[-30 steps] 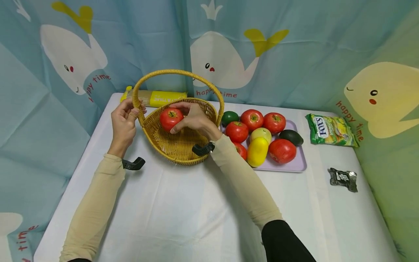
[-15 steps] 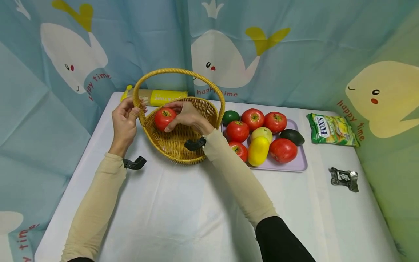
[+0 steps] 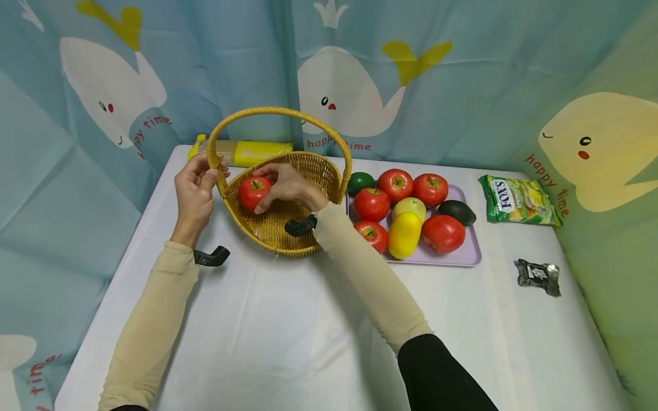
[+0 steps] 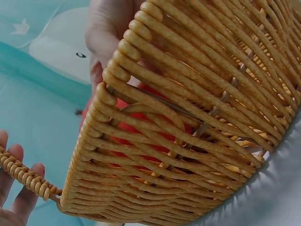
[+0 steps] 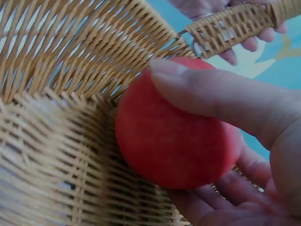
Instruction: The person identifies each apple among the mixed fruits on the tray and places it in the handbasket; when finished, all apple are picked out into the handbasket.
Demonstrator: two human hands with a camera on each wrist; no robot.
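Observation:
A red apple (image 3: 254, 194) is inside the wicker basket (image 3: 277, 242), toward its left end. My right hand (image 3: 288, 185) grips the apple, thumb on one side and fingers on the other, as the right wrist view (image 5: 176, 136) shows up close. On the left, my left hand (image 3: 196, 188) holds the lower left part of the basket's arched handle (image 3: 280, 111). Through the weave in the left wrist view, red patches of the apple (image 4: 141, 125) show behind the basket wall (image 4: 155, 179).
Right of the basket, a lilac tray (image 3: 462, 260) bears several red fruits, a yellow mango-like fruit (image 3: 404, 235) and dark green ones. Farther right lie a green candy bag (image 3: 519, 200) and a small black packet (image 3: 538, 277). A yellow-labelled package (image 3: 262, 153) lies behind the basket.
My right hand has carried the apple left and slightly down, toward the basket's left end. My left hand has stayed at the handle.

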